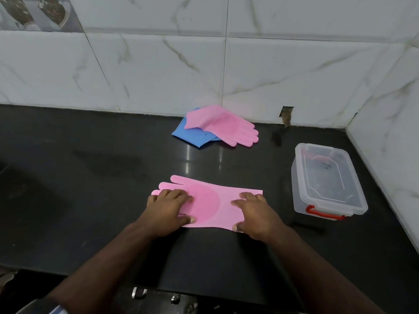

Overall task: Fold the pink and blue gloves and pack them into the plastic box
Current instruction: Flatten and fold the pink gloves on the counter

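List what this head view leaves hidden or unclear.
- Flat pink rubber glove: several fingertips hidden under the left hand; cuff corner under the right hand.
- Blue rubber glove: mostly covered by the second pink glove, so how many lie there is unclear.
- Clear plastic box: dark specks inside, too small to identify.

Pink gloves point(209, 201), blue glove point(190, 135), black counter point(90, 177), marble-veined tiles point(158, 71).

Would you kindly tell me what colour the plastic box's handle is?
Red-orange, on the clear plastic box's handle; the head view shows it.
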### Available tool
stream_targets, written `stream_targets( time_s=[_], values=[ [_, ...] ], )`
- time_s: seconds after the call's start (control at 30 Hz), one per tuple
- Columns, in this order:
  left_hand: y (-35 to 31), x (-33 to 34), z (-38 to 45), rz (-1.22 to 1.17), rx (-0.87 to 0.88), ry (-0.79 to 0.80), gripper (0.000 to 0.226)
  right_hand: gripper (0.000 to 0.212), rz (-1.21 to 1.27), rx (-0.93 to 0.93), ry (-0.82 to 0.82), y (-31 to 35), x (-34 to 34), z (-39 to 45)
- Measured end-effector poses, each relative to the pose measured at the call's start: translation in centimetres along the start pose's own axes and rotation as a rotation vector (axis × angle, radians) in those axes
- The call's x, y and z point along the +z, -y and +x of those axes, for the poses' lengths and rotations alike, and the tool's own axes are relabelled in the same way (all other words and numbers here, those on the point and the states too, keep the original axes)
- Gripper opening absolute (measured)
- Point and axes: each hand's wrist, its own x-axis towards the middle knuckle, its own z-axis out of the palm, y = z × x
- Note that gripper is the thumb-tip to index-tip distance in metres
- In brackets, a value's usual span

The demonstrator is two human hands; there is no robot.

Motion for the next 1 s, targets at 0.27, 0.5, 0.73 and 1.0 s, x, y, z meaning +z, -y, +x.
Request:
stream_targets(
  time_s=[0.27,0.5,0.73,1.0],
  values=[
    [0.0,0.0,3.0,-0.053,0.065,-0.226,0.034,0.052,0.095,0.085,-0.089,0.8,-0.6,1.0],
    [-0.7,-1.3,6.4,-0.098,0.097,-0.263,0.034,0.035,0.229,0.192,-0.253,1.7,-1.5,3.8],
    [-1.8,-3.4,10.6,-0.116,0.103,-0.213,0.042,0.043,0.114,0.133,-0.282,1.5,-3.6,9.2],
    [-2.4,-5.2,15.3,-0.161,0.062,-0.164,0.043,0.04,-0.009,0.128,-0.183,1.6,-6.3,16.8]
  ],
)
